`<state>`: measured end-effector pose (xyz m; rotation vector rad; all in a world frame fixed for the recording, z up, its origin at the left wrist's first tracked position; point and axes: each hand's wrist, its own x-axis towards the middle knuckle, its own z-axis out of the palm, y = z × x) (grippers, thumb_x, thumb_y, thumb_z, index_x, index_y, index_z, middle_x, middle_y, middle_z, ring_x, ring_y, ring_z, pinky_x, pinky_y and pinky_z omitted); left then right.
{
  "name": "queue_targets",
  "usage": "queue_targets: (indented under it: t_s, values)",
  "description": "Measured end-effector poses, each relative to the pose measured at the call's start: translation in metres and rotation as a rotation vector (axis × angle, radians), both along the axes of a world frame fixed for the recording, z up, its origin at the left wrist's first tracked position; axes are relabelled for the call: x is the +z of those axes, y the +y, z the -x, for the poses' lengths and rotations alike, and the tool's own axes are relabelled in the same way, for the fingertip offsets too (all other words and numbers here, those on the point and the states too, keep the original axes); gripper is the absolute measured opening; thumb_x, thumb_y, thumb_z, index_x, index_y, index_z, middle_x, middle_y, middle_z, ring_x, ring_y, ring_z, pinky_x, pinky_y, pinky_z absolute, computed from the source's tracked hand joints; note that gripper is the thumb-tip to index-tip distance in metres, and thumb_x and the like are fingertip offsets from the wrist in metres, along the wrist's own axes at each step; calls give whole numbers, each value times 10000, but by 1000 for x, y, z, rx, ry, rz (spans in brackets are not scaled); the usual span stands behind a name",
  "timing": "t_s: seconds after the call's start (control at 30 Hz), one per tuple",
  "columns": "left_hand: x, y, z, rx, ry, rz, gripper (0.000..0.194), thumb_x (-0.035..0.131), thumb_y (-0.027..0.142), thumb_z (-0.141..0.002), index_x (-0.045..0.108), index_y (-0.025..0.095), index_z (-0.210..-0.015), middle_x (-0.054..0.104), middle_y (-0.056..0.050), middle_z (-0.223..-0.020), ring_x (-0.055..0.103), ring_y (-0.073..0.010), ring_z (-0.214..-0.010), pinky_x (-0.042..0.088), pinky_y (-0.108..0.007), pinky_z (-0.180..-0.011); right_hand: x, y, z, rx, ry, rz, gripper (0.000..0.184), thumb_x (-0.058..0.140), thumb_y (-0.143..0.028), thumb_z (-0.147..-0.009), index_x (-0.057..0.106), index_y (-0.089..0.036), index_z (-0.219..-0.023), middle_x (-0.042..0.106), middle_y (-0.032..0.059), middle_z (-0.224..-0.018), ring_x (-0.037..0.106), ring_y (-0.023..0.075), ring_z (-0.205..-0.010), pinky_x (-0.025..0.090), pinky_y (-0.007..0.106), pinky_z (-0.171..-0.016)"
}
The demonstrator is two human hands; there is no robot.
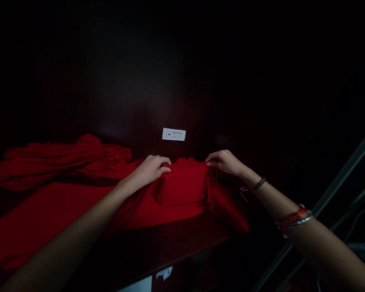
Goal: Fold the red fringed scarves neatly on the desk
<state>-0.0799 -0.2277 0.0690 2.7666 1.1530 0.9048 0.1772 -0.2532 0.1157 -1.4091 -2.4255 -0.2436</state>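
A folded red cloth (182,184) with a fringe on its right side lies on a dark wooden surface (170,243). My left hand (150,168) grips its upper left corner, fingers curled over the fabric. My right hand (223,161) pinches the upper right corner of the same cloth. More of the red fabric spreads out to the left under my left forearm. Bangles and a red thread band circle my right forearm.
A heap of crumpled red cloth (63,160) lies at the back left. A white socket plate (173,134) is set in the dark back wall. A metal rail (337,182) slants up on the right. The surface's front edge runs below my arms.
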Motion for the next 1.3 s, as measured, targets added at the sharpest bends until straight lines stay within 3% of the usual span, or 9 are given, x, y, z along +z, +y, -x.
queue_targets:
  t_s: [0.13, 0.27, 0.43, 0.6, 0.73, 0.87, 1.07, 1.17, 1.3]
  values:
    - [4, 0, 5, 53, 14, 7, 186, 468, 213, -761, 626, 169, -850, 646, -23, -856, 574, -135, -787, 385, -210, -705, -13, -2, 3, 15, 60, 118, 164, 523, -187, -734, 615, -141, -862, 628, 26, -773, 561, 108, -700, 406, 216, -641]
    - [3, -3, 1, 34, 45, 1, 217, 428, 159, -773, 631, 161, -848, 650, -27, -834, 577, -126, -753, 391, -206, -682, -28, 1, 14, 86, 98, 329, 422, 613, -256, -667, 526, -122, -1057, 607, 49, -830, 554, 122, -722, 422, 245, -662]
    - [-2, -3, -3, 42, 48, -46, 231, 412, 155, -770, 627, 170, -854, 644, -30, -821, 566, -129, -743, 390, -213, -690, -46, -1, 44, 127, 96, 201, 661, 628, -469, -587, 474, -128, -1131, 493, 129, -1084, 468, 214, -971, 387, 343, -808]
    - [-4, -4, -5, 124, 58, -79, 240, 418, 239, -766, 623, 148, -850, 635, -52, -773, 557, -140, -678, 391, -231, -654, -73, -17, 89, -8, 174, 102, 810, 523, -614, -590, 400, -68, -1176, 450, 190, -1112, 428, 269, -1017, 375, 373, -824]
    - [-6, -5, -7, 186, 48, -89, 248, 435, 302, -758, 623, 141, -764, 616, -42, -680, 533, -127, -594, 378, -223, -593, -91, -27, 117, -157, 202, -25, 603, 480, -457, -719, 389, -54, -1158, 468, 199, -1066, 464, 262, -938, 386, 387, -774]
    - [-6, -5, -6, 198, 51, -101, 273, 424, 334, -769, 616, 142, -745, 607, -44, -668, 526, -124, -586, 366, -222, -584, -93, -17, 115, -80, 260, -33, 281, 423, -213, -769, 484, -96, -1017, 543, 122, -936, 500, 184, -840, 385, 309, -759]
    - [-3, -6, -4, 169, 76, -126, 276, 422, 346, -777, 616, 151, -763, 601, -44, -685, 526, -127, -609, 364, -219, -576, -85, -1, 102, 118, 466, 112, 349, 417, -391, -787, 508, -127, -995, 582, 70, -906, 523, 140, -766, 400, 259, -672]
    - [-4, -7, -5, 186, 88, -113, 286, 429, 369, -775, 616, 154, -751, 597, -42, -677, 524, -127, -604, 366, -219, -567, -83, 2, 107, 4, 443, 143, 283, 408, -338, -794, 545, -126, -923, 603, 60, -834, 534, 135, -707, 391, 238, -618]
    - [-6, -8, -6, 212, 82, -116, 291, 411, 365, -792, 613, 156, -767, 602, -52, -703, 534, -137, -624, 374, -229, -573, -81, 5, 110, -128, 275, -14, 189, 386, -145, -772, 553, -126, -859, 609, 86, -841, 544, 149, -748, 375, 233, -663]
